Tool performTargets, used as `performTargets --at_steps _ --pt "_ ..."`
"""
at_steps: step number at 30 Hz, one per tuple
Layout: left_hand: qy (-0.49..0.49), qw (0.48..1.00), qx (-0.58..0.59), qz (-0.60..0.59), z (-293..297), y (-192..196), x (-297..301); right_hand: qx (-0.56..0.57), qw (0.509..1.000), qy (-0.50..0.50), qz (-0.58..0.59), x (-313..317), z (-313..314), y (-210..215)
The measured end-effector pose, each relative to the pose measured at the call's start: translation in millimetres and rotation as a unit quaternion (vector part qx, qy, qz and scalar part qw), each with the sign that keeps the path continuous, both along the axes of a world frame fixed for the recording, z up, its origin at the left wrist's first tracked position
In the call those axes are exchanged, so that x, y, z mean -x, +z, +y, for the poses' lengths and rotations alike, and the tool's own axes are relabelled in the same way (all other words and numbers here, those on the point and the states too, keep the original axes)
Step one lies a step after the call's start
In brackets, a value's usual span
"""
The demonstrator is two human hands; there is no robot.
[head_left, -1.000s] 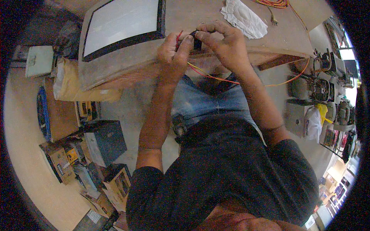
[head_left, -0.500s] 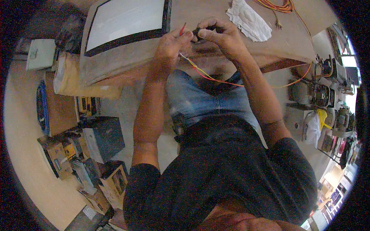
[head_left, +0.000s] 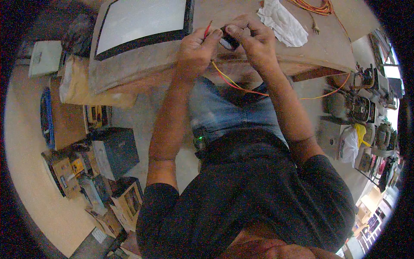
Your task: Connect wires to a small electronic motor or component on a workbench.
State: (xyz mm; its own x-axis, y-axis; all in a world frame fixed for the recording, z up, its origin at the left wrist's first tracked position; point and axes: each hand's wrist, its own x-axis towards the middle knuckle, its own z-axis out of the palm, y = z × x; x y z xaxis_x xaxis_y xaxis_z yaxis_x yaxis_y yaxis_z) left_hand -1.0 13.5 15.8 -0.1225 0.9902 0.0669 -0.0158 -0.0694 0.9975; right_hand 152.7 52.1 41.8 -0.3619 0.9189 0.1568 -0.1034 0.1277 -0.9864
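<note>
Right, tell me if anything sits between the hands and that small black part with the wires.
Nothing visible does. The left hand and right hand both already grip the small black part above the wooden table, with the red and yellow wires hanging below. The white cloth lies apart, to the right.

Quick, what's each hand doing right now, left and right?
Left hand: closed, pinching the red and yellow wires.
Right hand: closed on a small black part.

This is a workshop: a worn wooden bench (head_left: 276, 47) under the hands, cardboard boxes (head_left: 125, 198) on the floor to their left, machine tools (head_left: 362, 103) and an orange cable (head_left: 315, 6) to their right.
</note>
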Motion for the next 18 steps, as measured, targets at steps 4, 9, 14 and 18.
performTargets --at_steps 4,9,14,18 --pt "0.157 0.977 -0.095 0.111 -4 6 -18 -0.045 0.997 -0.057 -0.023 1 9 -9" --pt "0.131 0.989 -0.01 0.065 -10 5 -13 -0.024 0.999 -0.037 -0.005 2 13 -10" --pt "0.051 0.987 0.054 -0.143 -7 -7 -4 -0.07 0.997 -0.021 0.0 -17 35 -15" --pt "0.083 0.989 0.047 -0.111 -7 -10 -3 -0.083 0.994 -0.007 -0.074 -29 36 -10"
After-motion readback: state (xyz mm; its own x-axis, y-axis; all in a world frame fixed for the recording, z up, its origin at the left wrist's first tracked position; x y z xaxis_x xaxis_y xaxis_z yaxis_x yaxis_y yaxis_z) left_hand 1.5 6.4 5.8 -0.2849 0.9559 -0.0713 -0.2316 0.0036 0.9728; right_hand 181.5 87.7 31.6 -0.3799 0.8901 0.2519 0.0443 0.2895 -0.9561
